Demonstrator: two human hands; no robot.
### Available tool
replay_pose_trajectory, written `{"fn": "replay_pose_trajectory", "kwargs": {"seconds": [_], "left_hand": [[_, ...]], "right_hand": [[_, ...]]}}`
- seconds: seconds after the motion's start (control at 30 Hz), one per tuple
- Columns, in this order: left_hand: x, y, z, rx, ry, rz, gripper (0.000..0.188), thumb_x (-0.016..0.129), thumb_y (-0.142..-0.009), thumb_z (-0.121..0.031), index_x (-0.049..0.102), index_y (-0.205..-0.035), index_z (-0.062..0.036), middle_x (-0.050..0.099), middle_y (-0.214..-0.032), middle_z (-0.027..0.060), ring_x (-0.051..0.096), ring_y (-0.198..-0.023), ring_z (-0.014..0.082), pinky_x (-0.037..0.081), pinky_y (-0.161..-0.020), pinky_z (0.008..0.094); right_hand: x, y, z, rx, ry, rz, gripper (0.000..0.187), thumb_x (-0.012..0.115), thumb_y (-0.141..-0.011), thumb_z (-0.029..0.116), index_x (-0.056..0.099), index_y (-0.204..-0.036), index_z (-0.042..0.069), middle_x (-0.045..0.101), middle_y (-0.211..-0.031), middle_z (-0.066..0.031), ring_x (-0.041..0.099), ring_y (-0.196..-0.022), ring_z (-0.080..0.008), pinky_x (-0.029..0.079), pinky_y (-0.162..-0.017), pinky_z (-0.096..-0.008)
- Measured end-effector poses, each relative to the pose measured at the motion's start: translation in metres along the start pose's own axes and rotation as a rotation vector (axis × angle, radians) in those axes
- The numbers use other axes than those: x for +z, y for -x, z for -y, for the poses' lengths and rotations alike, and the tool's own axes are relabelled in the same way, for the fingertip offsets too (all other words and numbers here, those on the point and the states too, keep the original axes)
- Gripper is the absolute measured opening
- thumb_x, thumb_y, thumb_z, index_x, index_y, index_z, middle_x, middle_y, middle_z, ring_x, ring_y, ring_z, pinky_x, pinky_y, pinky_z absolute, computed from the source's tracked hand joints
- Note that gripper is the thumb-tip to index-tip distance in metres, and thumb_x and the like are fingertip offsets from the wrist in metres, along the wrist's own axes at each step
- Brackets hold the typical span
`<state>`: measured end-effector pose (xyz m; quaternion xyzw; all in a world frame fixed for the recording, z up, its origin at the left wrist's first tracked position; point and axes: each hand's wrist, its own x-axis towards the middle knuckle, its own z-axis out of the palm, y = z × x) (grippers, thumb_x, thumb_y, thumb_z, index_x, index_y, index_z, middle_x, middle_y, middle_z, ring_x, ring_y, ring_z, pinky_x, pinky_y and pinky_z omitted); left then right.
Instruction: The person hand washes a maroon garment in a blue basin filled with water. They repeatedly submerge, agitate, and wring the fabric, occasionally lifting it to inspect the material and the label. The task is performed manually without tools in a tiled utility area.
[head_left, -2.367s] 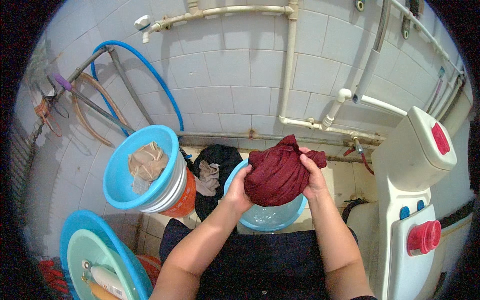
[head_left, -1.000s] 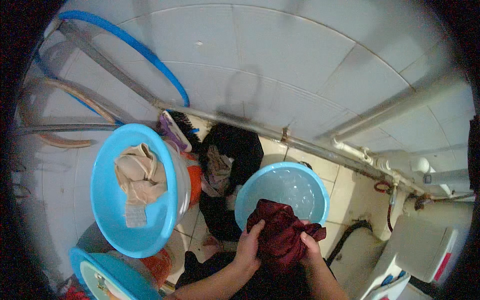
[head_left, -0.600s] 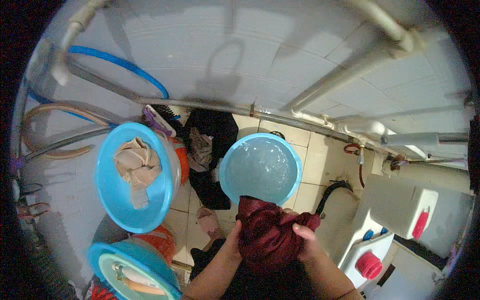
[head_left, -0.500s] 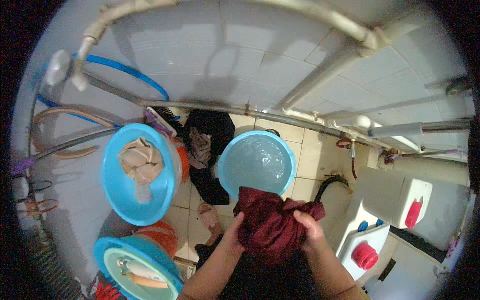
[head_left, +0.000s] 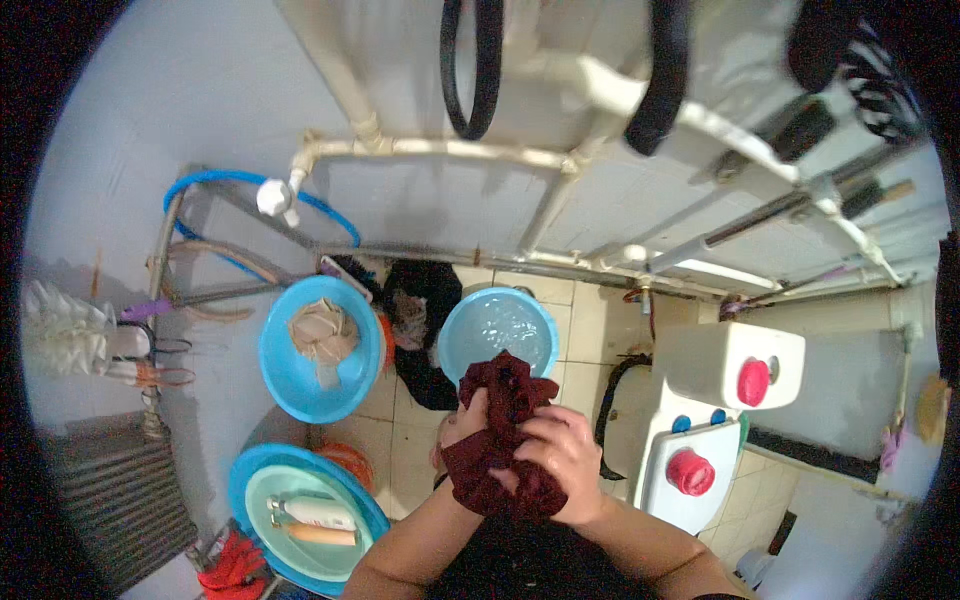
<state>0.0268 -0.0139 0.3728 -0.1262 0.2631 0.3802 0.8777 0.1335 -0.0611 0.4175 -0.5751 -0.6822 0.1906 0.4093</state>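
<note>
A crumpled maroon cloth (head_left: 478,472) is gathered in front of my body, held up by both hands. My left hand (head_left: 465,428) closes on its left side, with part of the fingers hidden in the folds. On the right side, my right hand (head_left: 562,448) has its curled fingers laid over the cloth and gripping it. Just beyond the bunched fabric, a light blue basin (head_left: 446,338) of water stands on the floor, its near rim partly covered by the cloth.
To the left, a blue basin (head_left: 292,378) holds beige cloth (head_left: 324,334). Nearer stands another blue basin (head_left: 243,482) with a pale green one (head_left: 270,545) inside, holding a white bottle (head_left: 318,514). Black clothing (head_left: 428,285) lies by the wall. A toilet (head_left: 655,505) stands right; pipes (head_left: 450,150) line the wall.
My hands have drawn closer together and shifted slightly left, bunching the maroon cloth more tightly. My right hand now lies over the cloth's front. The view has tilted up, showing more wall.
</note>
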Motion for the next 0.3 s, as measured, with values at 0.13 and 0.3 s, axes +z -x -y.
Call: {"fn": "replay_pose_trajectory", "kwargs": {"seconds": [0.13, 0.3], "left_hand": [[0.030, 0.039, 0.011, 0.120, -0.182, 0.200, 0.028, 0.044, -0.091, -0.019, 0.047, -0.113, -0.0017, 0.055, -0.104, 0.0112, 0.056, -0.093, 0.0225, 0.048, -0.083, 0.0359], [0.077, 0.081, 0.014, 0.011, -0.332, 0.021, 0.027, 0.044, -0.088, -0.010, 0.049, -0.113, -0.0008, 0.057, -0.106, 0.0122, 0.058, -0.096, 0.0250, 0.048, -0.086, 0.0395]], "right_hand": [[-0.032, -0.016, 0.026, 0.277, -0.253, -0.165, 0.024, 0.074, -0.068, 0.011, 0.053, -0.080, 0.007, 0.056, -0.082, -0.0072, 0.054, -0.079, -0.0197, 0.044, -0.070, -0.0313], [-0.080, -0.026, 0.061, 0.848, -0.789, -0.321, 0.018, 0.068, -0.076, 0.013, 0.054, -0.081, 0.003, 0.055, -0.077, -0.0023, 0.052, -0.072, -0.0115, 0.042, -0.066, -0.0269]]}}
